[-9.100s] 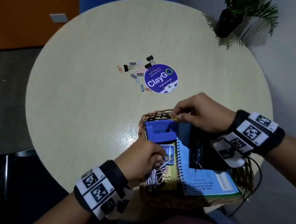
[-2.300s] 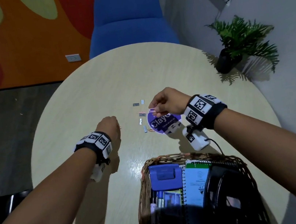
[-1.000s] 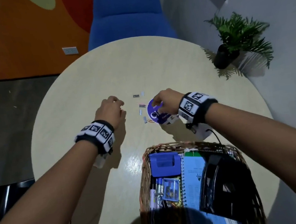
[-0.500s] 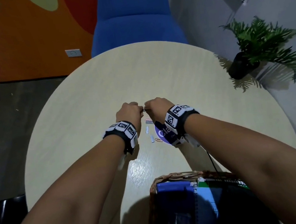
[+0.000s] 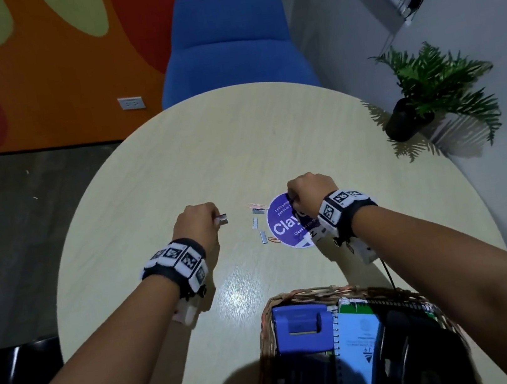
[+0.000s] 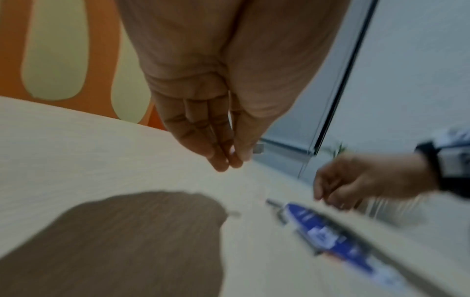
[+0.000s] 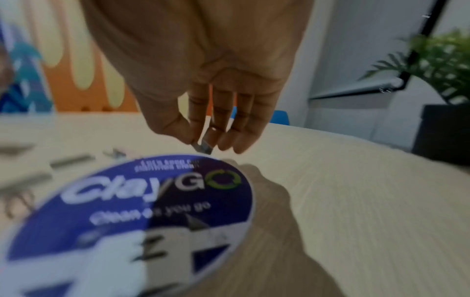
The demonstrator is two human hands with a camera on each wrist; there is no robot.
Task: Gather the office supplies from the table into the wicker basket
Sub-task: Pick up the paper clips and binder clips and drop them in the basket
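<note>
Left hand [image 5: 198, 224]: fingers drawn together, pinching a small silver staple strip [image 5: 222, 219] at the fingertips, raised off the table [image 5: 136, 209].
Right hand [image 5: 309, 191]: thumb and forefinger nipping a small metallic piece [image 7: 203, 148], blurred, kind unclear; held just above the sticker's far edge.
Between the hands: three more grey staple strips [image 5: 256, 222] and a pink paper clip [image 5: 256, 206] lying flat; an orange paper clip [image 5: 274, 240] nearer the body.
Under the right wrist: round purple "ClayGO" sticker [image 5: 285, 225] flat on the table.
Nearest the body: wicker basket [image 5: 300, 295], brown weave, holding a blue hole punch [image 5: 302, 327], a spiral notebook [image 5: 358, 343] and a dark object, unidentifiable.
Beyond the hands: blue chair [image 5: 231, 40]; potted plant [image 5: 435, 95] off right.
</note>
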